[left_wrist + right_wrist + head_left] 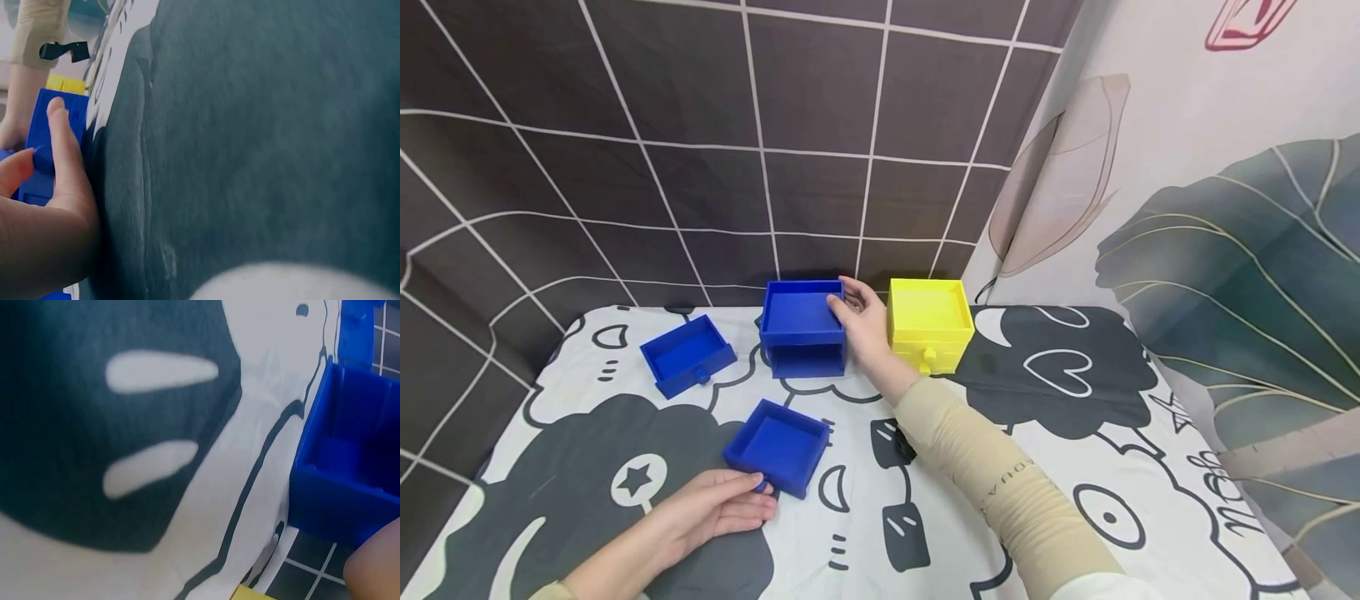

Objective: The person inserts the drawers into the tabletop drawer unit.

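Note:
A small blue drawer (pixel 778 446) is in my left hand (pixel 722 504), which pinches its round knob between thumb and fingers. The left wrist view shows the knob (pixel 44 159) at the drawer's front, with one finger stretched along the drawer face. My right hand (pixel 867 325) grips the right side of the blue cabinet (pixel 805 321), its thumb over the top rim. The cabinet has a shallow tray top and an open front slot with no drawer in it. In the right wrist view the cabinet's wall (pixel 344 494) and open slot appear, with a fingertip at the lower corner.
Another blue drawer (pixel 688 354) lies to the left of the cabinet. A yellow cabinet (pixel 928 325) with its drawer in place stands just right of my right hand. The patterned cloth (pixel 985 517) covers the table, and a dark grid-patterned curtain (pixel 700 183) hangs close behind.

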Demonstrator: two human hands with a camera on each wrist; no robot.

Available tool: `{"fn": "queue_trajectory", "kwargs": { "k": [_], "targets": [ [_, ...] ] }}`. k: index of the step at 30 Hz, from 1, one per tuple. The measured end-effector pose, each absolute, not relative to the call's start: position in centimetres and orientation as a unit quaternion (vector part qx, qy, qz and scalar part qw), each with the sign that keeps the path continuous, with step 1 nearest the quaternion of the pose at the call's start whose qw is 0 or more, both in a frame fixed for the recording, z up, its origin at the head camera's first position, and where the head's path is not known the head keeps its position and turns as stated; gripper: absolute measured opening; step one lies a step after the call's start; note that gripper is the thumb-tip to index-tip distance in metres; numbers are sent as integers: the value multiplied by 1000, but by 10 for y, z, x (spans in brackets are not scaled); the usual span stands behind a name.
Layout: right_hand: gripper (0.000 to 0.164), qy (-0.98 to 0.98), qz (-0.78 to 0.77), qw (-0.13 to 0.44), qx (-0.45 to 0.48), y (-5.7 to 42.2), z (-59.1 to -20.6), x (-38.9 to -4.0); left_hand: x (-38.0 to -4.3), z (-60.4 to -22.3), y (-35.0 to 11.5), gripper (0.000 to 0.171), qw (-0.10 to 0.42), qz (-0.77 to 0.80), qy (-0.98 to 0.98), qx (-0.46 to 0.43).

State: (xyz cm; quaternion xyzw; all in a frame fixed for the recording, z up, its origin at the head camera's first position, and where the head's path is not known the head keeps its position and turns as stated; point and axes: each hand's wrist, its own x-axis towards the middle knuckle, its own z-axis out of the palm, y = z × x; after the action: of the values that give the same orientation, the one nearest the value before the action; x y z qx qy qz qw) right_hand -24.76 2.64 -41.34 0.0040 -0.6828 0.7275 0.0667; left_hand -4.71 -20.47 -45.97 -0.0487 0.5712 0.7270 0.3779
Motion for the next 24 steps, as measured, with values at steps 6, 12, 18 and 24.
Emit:
{"fn": "queue_trajectory", "kwargs": {
  "k": [6,12,18,24],
  "targets": [
    [42,-684,725,81,13,29,-415,-245,-50,-462,-200,24,364,763,530,-68],
    [45,-678,731,58,53,37,-418,-242,-54,-458,-194,26,350,774,519,-98],
    [47,-669,740,26,64,43,-422,-243,-58,-453,-187,24,338,788,502,-111],
    [48,-657,752,6,58,39,-423,-242,-60,-448,-183,21,332,801,485,-112]
  ]
}}
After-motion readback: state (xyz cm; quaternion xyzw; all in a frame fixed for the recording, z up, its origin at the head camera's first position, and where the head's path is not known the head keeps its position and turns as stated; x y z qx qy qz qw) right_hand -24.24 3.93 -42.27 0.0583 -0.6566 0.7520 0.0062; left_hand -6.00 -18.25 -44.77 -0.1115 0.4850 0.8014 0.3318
